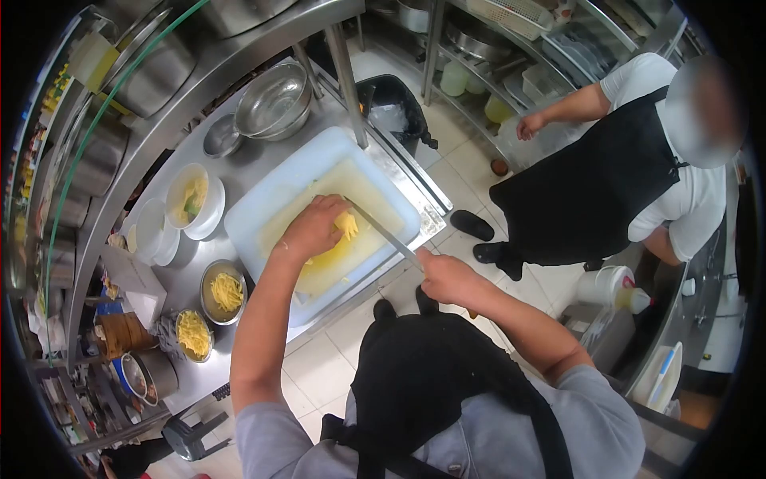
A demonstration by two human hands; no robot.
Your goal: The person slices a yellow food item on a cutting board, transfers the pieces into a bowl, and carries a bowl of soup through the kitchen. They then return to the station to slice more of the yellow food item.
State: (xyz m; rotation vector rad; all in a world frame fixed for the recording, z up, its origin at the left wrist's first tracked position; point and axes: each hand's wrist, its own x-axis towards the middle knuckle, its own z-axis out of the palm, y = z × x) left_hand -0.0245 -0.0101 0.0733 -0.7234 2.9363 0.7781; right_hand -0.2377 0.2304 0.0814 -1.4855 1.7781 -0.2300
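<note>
The left hand (313,229) presses a yellow piece (345,224) down mid-board — fingers curled over it. The right hand (444,275) grips a knife (384,232), fingers wrapped round the handle, on the white cutting board (271,209) at the surface's right edge.

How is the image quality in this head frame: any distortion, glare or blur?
Head view: strong fisheye, black corners, shelf rails bowing; lighting even, mild glare on the steel bowl; the co-worker's face is blurred; the left hand, right hand and knife are fairly sharp.
</note>
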